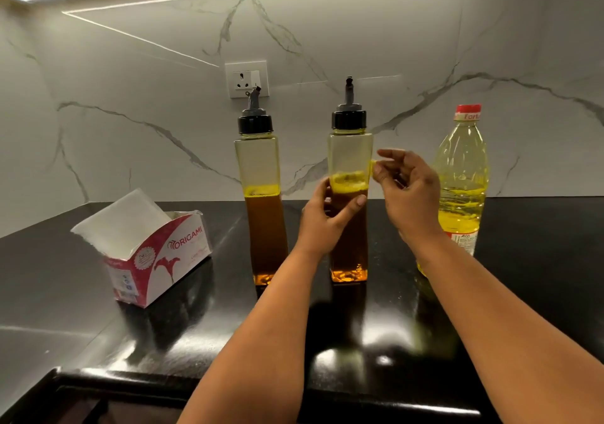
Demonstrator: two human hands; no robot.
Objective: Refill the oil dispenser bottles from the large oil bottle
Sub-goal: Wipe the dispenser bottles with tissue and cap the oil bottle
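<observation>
Two dispenser bottles, one at 12 o'clock (pixel 264 201) and one just right of it (pixel 349 201), hold amber-brown oil under black caps. The large oil bottle (pixel 462 188) at 3 o'clock is yellow, red-capped. Glossy black tabletop (pixel 81 292); white grey-veined marble wall (pixel 130 80); tissue box (pixel 157 263) (magenta and white) at 9 o'clock.

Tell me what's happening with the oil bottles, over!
Left hand grips right dispenser; right hand open beside it. Both dispensers about half full, caps on. Big bottle capped, far right. Nothing in the way.
</observation>
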